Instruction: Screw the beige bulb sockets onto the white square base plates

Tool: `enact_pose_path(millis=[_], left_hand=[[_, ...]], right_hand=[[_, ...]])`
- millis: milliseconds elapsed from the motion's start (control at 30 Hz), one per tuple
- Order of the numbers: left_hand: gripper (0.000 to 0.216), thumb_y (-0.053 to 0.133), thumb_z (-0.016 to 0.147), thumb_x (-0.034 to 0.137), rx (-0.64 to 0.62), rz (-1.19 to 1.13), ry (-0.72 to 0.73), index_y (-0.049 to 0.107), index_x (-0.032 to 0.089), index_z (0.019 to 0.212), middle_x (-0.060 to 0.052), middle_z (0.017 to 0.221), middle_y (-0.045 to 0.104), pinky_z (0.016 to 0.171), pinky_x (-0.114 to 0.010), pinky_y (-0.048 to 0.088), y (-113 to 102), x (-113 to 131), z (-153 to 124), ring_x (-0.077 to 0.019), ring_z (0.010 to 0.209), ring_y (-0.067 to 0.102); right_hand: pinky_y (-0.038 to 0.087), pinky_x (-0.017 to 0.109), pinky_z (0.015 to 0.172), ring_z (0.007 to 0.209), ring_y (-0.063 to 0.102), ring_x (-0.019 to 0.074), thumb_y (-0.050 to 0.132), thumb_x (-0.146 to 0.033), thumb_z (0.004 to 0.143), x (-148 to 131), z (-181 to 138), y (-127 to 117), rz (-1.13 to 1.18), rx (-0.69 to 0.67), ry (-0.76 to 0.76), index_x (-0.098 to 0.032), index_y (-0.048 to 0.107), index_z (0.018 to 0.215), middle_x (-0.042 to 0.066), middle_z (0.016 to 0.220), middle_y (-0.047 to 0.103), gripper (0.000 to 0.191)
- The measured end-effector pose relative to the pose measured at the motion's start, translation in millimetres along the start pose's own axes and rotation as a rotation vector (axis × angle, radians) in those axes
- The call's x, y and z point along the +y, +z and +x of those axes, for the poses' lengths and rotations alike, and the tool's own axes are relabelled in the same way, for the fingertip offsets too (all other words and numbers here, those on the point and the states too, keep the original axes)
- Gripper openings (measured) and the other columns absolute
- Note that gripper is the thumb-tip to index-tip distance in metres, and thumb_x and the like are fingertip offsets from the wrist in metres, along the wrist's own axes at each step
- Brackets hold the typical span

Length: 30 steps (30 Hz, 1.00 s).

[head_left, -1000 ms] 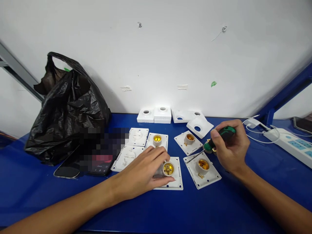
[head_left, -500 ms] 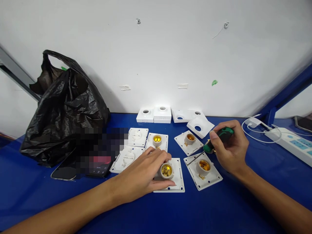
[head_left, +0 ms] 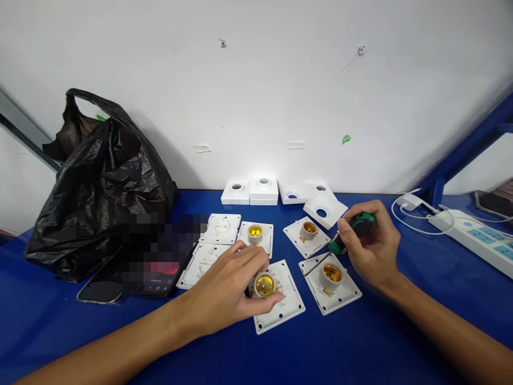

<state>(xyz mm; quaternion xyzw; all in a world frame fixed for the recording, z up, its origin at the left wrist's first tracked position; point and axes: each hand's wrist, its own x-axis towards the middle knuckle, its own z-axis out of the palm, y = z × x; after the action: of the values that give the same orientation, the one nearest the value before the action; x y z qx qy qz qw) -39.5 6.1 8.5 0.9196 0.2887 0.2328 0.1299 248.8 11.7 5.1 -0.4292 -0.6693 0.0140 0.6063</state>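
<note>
My left hand (head_left: 228, 286) is closed round the white lamp socket with a brass insert (head_left: 264, 285) that stands on a square white plate (head_left: 280, 310), tilted on the blue table. My right hand (head_left: 371, 248) grips a green-and-black screwdriver (head_left: 352, 231); its thin shaft points down-left to the corner of another socket plate (head_left: 331, 283). Two more socket plates (head_left: 256, 235) (head_left: 306, 235) lie behind them.
Two bare white plates (head_left: 212, 248) lie at the left, and several white covers with holes (head_left: 262, 190) line the wall. A black plastic bag (head_left: 100, 182) and phones (head_left: 100, 291) sit left. A power strip with white cables (head_left: 473, 230) is at the right.
The plate under my left hand has turned so that it lies askew, and the socket has shifted slightly left. My right hand with the screwdriver has drifted a little left.
</note>
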Motion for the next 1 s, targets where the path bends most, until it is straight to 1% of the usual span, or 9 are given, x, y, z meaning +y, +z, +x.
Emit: enact_pose_path(millis=[67,133,267,367,500,600,700,800,1000], left_hand=[[0.041,0.074,0.097,0.041,-0.008,0.026,-0.048,0.039,0.024,0.083,0.005,0.079,0.049,0.079,-0.034,0.039,1,1,0,-0.0168,0.069,0.045],[0.039,0.074,0.097,0.044,-0.043,0.031,-0.075,0.042,0.024,0.086,0.004,0.082,0.053,0.079,-0.034,0.04,0,2,0,-0.0182,0.073,0.047],[0.042,0.077,0.096,0.05,-0.115,0.035,-0.021,0.054,0.023,0.118,-0.003,0.112,0.067,0.094,-0.039,0.043,-4,-2,-1,-0.0244,0.095,0.062],[0.04,0.071,0.096,0.039,-0.132,0.083,0.028,0.056,0.023,0.13,-0.007,0.123,0.067,0.1,-0.042,0.042,-10,-4,0,-0.0284,0.106,0.066],[0.022,0.065,0.094,0.026,-0.23,0.087,0.054,0.062,0.024,0.116,-0.004,0.105,0.068,0.099,-0.04,0.044,-19,-5,2,-0.0247,0.095,0.065],[0.011,0.064,0.1,0.032,-0.204,0.019,0.033,0.061,0.024,0.106,0.0,0.092,0.066,0.099,-0.039,0.044,-18,-6,2,-0.0208,0.084,0.063],[0.021,0.063,0.102,0.041,-0.097,-0.014,-0.041,0.056,0.023,0.094,0.004,0.078,0.059,0.083,-0.035,0.045,-10,-7,1,-0.0183,0.07,0.055],[0.03,0.061,0.103,0.043,-0.051,-0.012,-0.075,0.047,0.024,0.083,0.005,0.068,0.05,0.068,-0.032,0.038,-4,-4,1,-0.0173,0.062,0.047],[0.049,0.074,0.095,0.054,-0.121,0.042,-0.077,0.039,0.024,0.079,0.006,0.07,0.05,0.071,-0.033,0.038,1,4,-3,-0.0169,0.061,0.048]], right_hand=[[0.043,0.028,0.049,0.054,0.05,0.0124,0.073,-0.022,0.093,0,0,0,0.004,-0.003,-0.001,-0.026,0.06,0.094,-0.006,0.07,0.055,0.014],[0.043,0.027,0.048,0.053,0.05,0.0119,0.073,-0.022,0.093,-1,0,-1,0.01,-0.01,0.003,-0.026,0.06,0.094,-0.006,0.07,0.055,0.014],[0.043,0.026,0.046,0.052,0.05,0.0114,0.073,-0.022,0.093,-1,0,-1,0.023,-0.028,0.012,-0.026,0.06,0.095,-0.006,0.071,0.055,0.014],[0.043,0.025,0.047,0.053,0.05,0.0111,0.073,-0.021,0.093,-1,1,-1,0.028,-0.031,0.004,-0.026,0.059,0.095,-0.006,0.071,0.055,0.014],[0.043,0.024,0.048,0.054,0.049,0.0105,0.073,-0.022,0.093,-1,1,-1,0.031,-0.032,0.0,-0.026,0.059,0.095,-0.006,0.073,0.054,0.014],[0.043,0.025,0.048,0.056,0.05,0.0109,0.073,-0.023,0.093,-1,1,-1,0.034,-0.038,0.005,-0.026,0.059,0.094,-0.005,0.075,0.055,0.014],[0.043,0.025,0.049,0.057,0.051,0.0113,0.074,-0.025,0.094,-2,1,0,0.034,-0.044,0.001,-0.026,0.06,0.093,-0.004,0.075,0.056,0.014],[0.043,0.025,0.049,0.058,0.052,0.0119,0.074,-0.027,0.094,-3,1,0,0.03,-0.044,-0.007,-0.025,0.06,0.092,-0.004,0.076,0.057,0.014],[0.043,0.026,0.049,0.06,0.051,0.0132,0.074,-0.028,0.094,-1,1,1,0.027,-0.048,-0.008,-0.026,0.06,0.092,-0.003,0.077,0.056,0.015]])
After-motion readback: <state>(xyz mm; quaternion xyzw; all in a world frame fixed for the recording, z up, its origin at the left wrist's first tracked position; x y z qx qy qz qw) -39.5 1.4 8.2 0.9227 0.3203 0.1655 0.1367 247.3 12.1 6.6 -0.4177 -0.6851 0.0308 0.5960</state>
